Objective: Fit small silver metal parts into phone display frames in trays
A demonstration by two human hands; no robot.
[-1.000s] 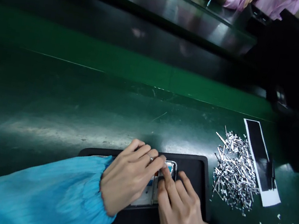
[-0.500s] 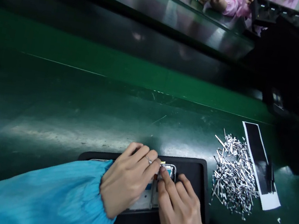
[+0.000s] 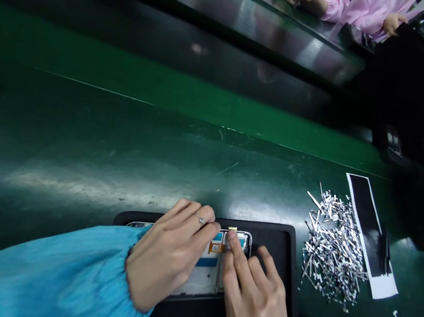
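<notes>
Left hand (image 3: 168,252) drawing leftward, fingers curling over framed device (image 3: 201,278), baring orange label (image 3: 216,248); grip hidden. Right hand (image 3: 258,292) staying, index fingertip pressing beside yellow tab (image 3: 233,229), grip unclear. Device lying in black tray (image 3: 280,247); work spot seemingly opening up.

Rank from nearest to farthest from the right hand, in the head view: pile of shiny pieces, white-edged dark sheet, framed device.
1. Framed device: at the right hand.
2. Pile of shiny pieces: right.
3. White-edged dark sheet: right, past the pile.
</notes>
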